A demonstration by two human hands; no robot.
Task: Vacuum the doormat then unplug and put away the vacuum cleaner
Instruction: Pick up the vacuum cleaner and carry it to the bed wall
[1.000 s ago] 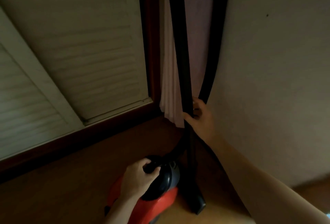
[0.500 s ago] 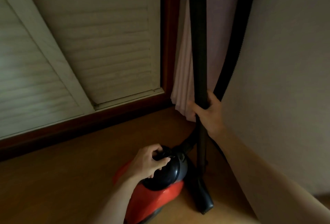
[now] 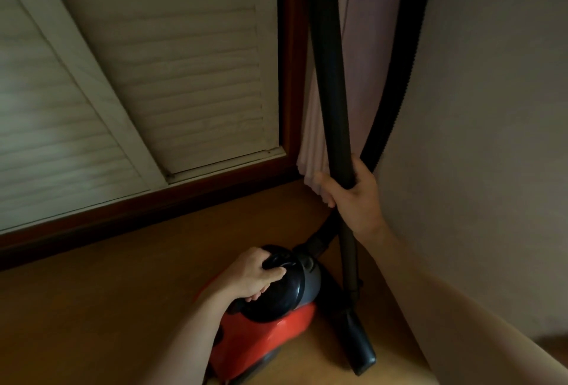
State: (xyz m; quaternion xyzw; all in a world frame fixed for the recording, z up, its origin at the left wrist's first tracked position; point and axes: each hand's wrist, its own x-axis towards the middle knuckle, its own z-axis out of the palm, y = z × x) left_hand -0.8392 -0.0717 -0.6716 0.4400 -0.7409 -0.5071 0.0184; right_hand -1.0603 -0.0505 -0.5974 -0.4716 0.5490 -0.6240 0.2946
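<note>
- Your left hand [image 3: 256, 274] is curled over the black top handle of the vacuum cleaner [image 3: 276, 311], fingers wrapped down its right side.
- Your right hand [image 3: 353, 194] is closed around the wand [image 3: 332, 83], thumb on the right side and fingers [image 3: 322, 188] round the left; the wand stands nearly upright and runs out of the top of the view.
- The red and black vacuum cleaner sits on the wooden floor [image 3: 107, 308], close to the corner, with the wand's floor nozzle [image 3: 361, 344] just to its right and resting on the floor.
- The ribbed hose [image 3: 396, 77] curves up from the machine's front, passes behind your right hand and lies along the wall [image 3: 491, 139].
- A pale curtain [image 3: 362, 62] hangs behind the wand, its hem beside your right fingers.
- The wall's lower edge runs close along the nozzle, leaving only a narrow strip there.
- To the left, louvred shutters [image 3: 184, 62] in a dark wooden frame [image 3: 285, 62] bound the far side; open floor lies left of the machine.
</note>
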